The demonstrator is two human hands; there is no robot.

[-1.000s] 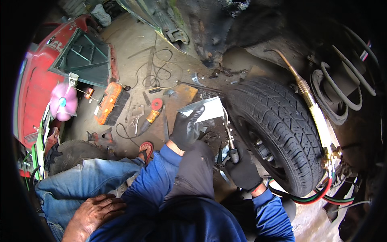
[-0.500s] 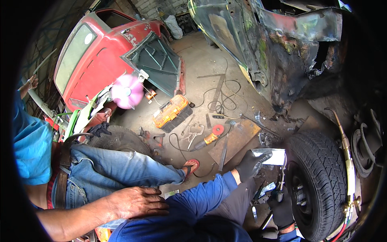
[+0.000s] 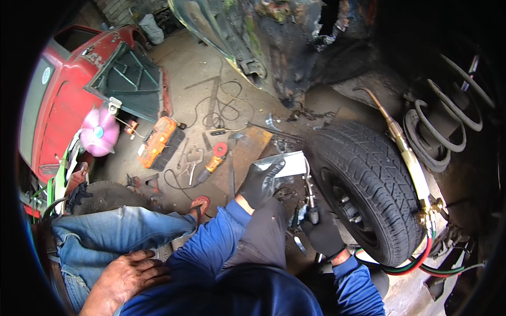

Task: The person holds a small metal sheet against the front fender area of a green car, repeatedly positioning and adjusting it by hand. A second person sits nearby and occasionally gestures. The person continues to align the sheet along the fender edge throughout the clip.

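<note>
The concrete floor carries an orange tool case at the left, an orange grinder and pliers near it, black cables farther away, and a tyre at the right.

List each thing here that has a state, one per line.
Left hand: gloved, gripping the metal sheet.
Right hand: gloved, gripping the snips.
Tyre: upright on the floor.
Torch: unlit, resting on the tyre.
Orange case: closed.
Grinder: lying idle.
</note>
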